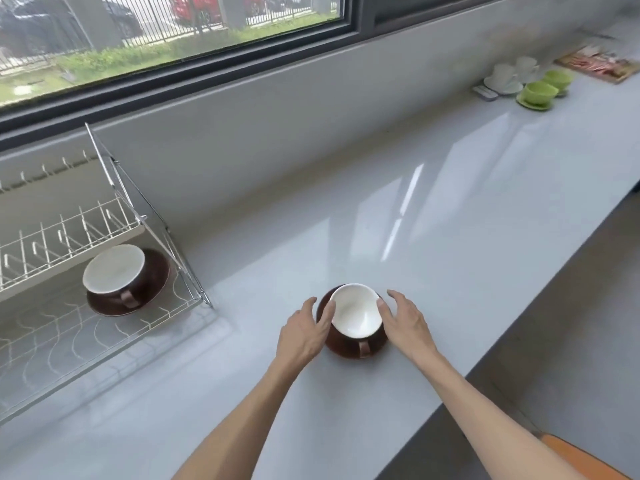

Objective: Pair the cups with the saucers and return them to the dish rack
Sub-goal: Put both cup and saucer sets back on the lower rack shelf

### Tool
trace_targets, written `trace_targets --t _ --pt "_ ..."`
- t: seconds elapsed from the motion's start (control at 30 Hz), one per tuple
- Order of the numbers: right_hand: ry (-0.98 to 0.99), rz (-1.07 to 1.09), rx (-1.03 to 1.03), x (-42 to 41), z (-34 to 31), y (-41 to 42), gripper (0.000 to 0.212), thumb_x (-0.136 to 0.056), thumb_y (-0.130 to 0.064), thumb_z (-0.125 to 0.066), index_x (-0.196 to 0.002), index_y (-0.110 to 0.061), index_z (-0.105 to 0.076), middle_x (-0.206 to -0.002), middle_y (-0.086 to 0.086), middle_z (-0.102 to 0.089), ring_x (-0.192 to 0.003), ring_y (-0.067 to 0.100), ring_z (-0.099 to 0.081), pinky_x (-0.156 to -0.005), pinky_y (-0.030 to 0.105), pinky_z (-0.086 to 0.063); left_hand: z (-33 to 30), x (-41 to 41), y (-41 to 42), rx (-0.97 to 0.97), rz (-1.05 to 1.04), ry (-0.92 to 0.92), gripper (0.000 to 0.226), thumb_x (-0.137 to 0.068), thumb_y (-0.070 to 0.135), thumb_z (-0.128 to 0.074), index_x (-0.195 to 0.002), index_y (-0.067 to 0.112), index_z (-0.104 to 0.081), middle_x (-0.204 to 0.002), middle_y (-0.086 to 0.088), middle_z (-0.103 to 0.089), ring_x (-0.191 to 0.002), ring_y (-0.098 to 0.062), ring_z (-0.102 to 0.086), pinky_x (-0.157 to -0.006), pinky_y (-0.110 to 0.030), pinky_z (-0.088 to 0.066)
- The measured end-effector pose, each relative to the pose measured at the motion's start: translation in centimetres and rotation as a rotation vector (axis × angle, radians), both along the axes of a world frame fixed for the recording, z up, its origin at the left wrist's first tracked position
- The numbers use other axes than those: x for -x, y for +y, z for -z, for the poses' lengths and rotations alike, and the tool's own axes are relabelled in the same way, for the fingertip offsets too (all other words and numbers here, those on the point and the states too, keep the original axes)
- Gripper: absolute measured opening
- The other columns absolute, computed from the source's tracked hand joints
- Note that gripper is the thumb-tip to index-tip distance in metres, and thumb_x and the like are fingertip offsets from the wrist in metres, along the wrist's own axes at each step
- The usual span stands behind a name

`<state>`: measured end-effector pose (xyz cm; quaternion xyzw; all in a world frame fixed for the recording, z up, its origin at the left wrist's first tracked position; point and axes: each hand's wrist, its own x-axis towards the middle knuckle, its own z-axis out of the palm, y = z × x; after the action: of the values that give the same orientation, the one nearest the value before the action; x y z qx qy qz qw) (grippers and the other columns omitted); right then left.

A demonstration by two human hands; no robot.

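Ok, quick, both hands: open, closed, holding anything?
Left hand: open, fingers against the brown cup on its saucer, not gripping.
Right hand: open, fingertips at the cup's rim, no closed grasp.

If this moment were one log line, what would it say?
left hand, right hand: flanking brown cup on saucer | dish rack: one pair

Glossy countertop (450, 237), chrome wire dish rack (104, 220)
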<state>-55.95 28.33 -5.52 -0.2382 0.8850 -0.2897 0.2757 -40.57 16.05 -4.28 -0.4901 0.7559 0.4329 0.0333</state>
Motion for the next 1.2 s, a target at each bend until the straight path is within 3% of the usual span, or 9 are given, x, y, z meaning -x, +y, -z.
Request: trace_targets --t 0.13,0.23,0.33,0.47,0.7,1.03,1.2 --pt "-0.079 -0.016 0.051 0.1 0.6 -0.4 0.043 -0.104 -0.040 -0.039 -0.141 -0.021 -0.050 -0.138 0.004 -0.059 -0.132 0.023 -0.049 -0.103 0.032 -0.037 0.7 0.5 -0.5 -0.223 -0.104 0.137 0.071 -0.088 0.071 -0.044 -0.147 0.031 -0.043 -0.139 -0.006 -0.059 -0.114 -0.026 -0.065 -0.102 -0.044 -0.053" --pt "-0.067 -0.042 0.054 0.2 0.8 -0.5 0.040 -0.106 -0.037 -0.035 -0.138 -0.022 -0.054 -0.131 0.001 -0.062 -0.126 0.023 -0.052 -0.097 0.030 -0.038 1.0 0.6 -0.6 -0.359 -0.192 0.235 0.052 -0.096 0.052 -0.052 -0.141 0.028 -0.051 -0.129 -0.007 -0.060 -0.097 -0.019 -0.067 -0.087 -0.037 -0.061" --pt "-0.059 -0.051 0.042 0.3 0.9 -0.6 0.039 -0.106 -0.037 -0.034 -0.131 -0.021 -0.059 -0.114 0.005 -0.066 -0.113 0.027 -0.056 -0.089 0.034 -0.042 1.0 0.5 -0.6 -0.399 -0.205 0.285 0.034 -0.097 0.046 -0.055 -0.128 0.031 -0.059 -0.125 -0.011 -0.063 -0.099 -0.021 -0.066 -0.081 -0.034 -0.060" --pt "-0.065 -0.055 0.033 0.1 0.8 -0.8 0.041 -0.105 -0.036 -0.032 -0.131 -0.020 -0.059 -0.106 0.004 -0.065 -0.109 0.028 -0.055 -0.092 0.039 -0.044 0.9 0.3 -0.6 -0.398 -0.205 0.299 0.027 -0.098 0.044 -0.055 -0.121 0.033 -0.061 -0.121 -0.015 -0.065 -0.100 -0.026 -0.067 -0.087 -0.041 -0.061" --pt "-0.051 -0.099 0.056 -1.3 -0.4 -1.3 0.041 -0.106 -0.035 -0.033 -0.137 -0.022 -0.057 -0.119 0.006 -0.065 -0.116 0.027 -0.054 -0.094 0.036 -0.042 0.6 -1.4 -0.7 -0.368 -0.229 0.315 0.026 -0.097 0.046 -0.055 -0.120 0.035 -0.061 -0.120 -0.013 -0.066 -0.110 -0.030 -0.067 -0.086 -0.042 -0.063" --pt "-0.028 -0.238 0.094 -6.2 -2.0 -3.9 0.039 -0.106 -0.036 -0.033 -0.130 -0.020 -0.060 -0.110 0.005 -0.066 -0.109 0.027 -0.056 -0.087 0.035 -0.042 -0.5 -7.6 -1.7 -0.321 -0.333 0.362 0.029 -0.097 0.044 -0.056 -0.123 0.033 -0.063 -0.118 -0.018 -0.068 -0.110 -0.031 -0.068 -0.082 -0.041 -0.064" --pt "-0.020 -0.330 0.105 -10.0 -2.6 -5.9 0.030 -0.106 -0.035 -0.033 -0.104 -0.020 -0.060 -0.085 -0.004 -0.056 -0.095 0.026 -0.054 -0.078 0.035 -0.039 -0.9 -12.3 -2.5 -0.284 -0.404 0.381 0.025 -0.097 0.044 -0.057 -0.119 0.034 -0.063 -0.117 -0.018 -0.069 -0.110 -0.031 -0.069 -0.081 -0.041 -0.064"
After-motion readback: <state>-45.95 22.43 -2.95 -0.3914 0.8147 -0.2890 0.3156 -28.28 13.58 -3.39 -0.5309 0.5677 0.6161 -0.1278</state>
